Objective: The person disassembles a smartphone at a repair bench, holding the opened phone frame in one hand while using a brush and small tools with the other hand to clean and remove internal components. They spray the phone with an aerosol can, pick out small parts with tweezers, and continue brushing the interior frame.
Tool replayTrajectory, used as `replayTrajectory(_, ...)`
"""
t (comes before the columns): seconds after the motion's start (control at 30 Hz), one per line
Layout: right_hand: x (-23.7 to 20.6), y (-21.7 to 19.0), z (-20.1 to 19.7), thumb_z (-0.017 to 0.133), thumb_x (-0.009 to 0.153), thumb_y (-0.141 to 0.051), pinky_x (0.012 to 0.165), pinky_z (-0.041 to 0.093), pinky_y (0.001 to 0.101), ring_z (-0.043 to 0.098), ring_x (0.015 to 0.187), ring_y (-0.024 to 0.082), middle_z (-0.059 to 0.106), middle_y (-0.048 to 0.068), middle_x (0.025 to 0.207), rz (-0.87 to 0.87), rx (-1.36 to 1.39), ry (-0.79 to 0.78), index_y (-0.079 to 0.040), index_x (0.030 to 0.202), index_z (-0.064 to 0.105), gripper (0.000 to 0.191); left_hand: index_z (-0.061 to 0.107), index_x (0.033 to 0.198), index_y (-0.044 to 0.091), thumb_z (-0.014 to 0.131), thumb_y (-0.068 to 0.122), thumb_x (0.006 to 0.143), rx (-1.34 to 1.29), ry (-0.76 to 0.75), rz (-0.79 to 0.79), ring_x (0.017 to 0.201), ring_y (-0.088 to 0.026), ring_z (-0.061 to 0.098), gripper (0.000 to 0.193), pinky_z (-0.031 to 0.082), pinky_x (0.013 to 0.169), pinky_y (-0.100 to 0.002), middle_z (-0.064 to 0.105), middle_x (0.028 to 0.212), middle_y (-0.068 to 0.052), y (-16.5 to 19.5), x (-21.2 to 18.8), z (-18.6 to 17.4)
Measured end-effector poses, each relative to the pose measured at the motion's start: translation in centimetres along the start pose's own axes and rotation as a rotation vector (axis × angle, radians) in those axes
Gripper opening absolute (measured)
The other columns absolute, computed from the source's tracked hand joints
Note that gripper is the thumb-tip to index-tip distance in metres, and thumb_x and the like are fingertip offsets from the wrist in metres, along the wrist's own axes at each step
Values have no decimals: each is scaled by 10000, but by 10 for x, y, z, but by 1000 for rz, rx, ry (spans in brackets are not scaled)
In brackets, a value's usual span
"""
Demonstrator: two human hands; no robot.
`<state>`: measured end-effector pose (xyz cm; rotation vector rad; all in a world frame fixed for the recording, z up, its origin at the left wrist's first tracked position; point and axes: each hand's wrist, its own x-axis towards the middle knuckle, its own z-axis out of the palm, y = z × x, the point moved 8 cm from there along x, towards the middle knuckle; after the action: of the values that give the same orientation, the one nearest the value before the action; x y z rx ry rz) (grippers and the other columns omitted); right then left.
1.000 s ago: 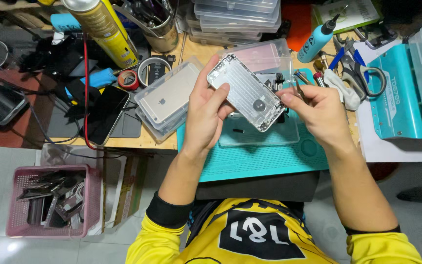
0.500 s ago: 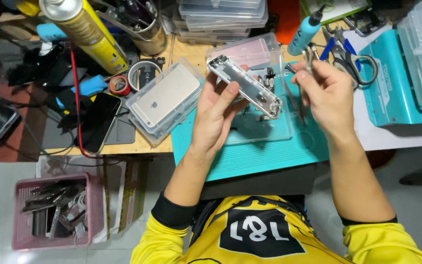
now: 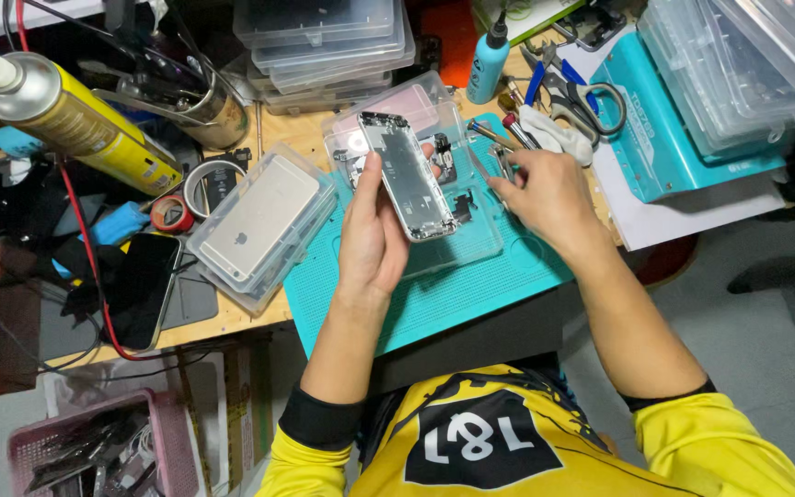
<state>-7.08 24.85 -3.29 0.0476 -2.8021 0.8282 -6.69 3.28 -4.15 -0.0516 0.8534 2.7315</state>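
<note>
Left hand (image 3: pixel 372 241) pinches the bare silver metal phone housing (image 3: pixel 407 175) by its long edges, tilted above the teal silicone work mat (image 3: pixel 471 294). Right hand (image 3: pixel 545 189) rests fingers curled on thin steel tweezers (image 3: pixel 501 164); that grip's closure I cannot tell. Risk: edge-only pinch may slip, dropping the housing onto loose parts.

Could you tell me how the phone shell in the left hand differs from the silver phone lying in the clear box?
The phone shell is held up off the mat in the left hand, inner side showing; the silver phone lies flat in the clear box, smooth back up. The shell looks bare and stripped, while the silver phone looks closed and whole. Both are slim, silvery rectangles.
</note>
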Motion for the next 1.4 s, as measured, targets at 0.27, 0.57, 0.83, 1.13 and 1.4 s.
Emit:
replayTrajectory(0.27,10,15,17,805,804,-217,680,535,514,682,745,420,700,236,798,-48,-210,53,-5,816,710,232,491,1419,-36,406,386,1102,-65,15,-14,1169,-321,662,535,564,992,-440,639,1325,-212,-4,6,-3)
replayTrajectory(0.57,14,-2,-31,706,1028,-73,590,465,310,635,628,218,642,159,820,100,704,221,1,967,606,139,504,1426,-24,515,0,992,40,-36,103,1166,-273,659,435,524,1028,-420,660,1289,-167,5,6,-11)
replayTrajectory(0.83,17,-17,-13,673,948,106,789,621,291,745,874,237,718,194,1046,192,1628,-97,-29,896,566,180,569,1331,-42,638,-44,974,68,58,215,1126,-207,666,364,529,1012,-352,682,1248,-137,10,8,-22)
replayTrajectory(1.13,1,-34,29,659,1019,-47,655,517,245,634,736,150,657,87,880,140,1353,-264,49,1190,699,199,574,1293,-41,685,-56,911,-12,146,213,1075,-237,679,398,566,961,-386,664,1192,-145,20,3,-39)
replayTrajectory(1.4,3,-60,38,570,1102,-206,635,433,228,520,706,103,538,-5,835,107,1417,-315,14,1188,650,249,591,1271,-27,598,161,1012,-274,259,252,1128,-239,661,320,536,998,-420,670,1225,-123,25,5,-58)
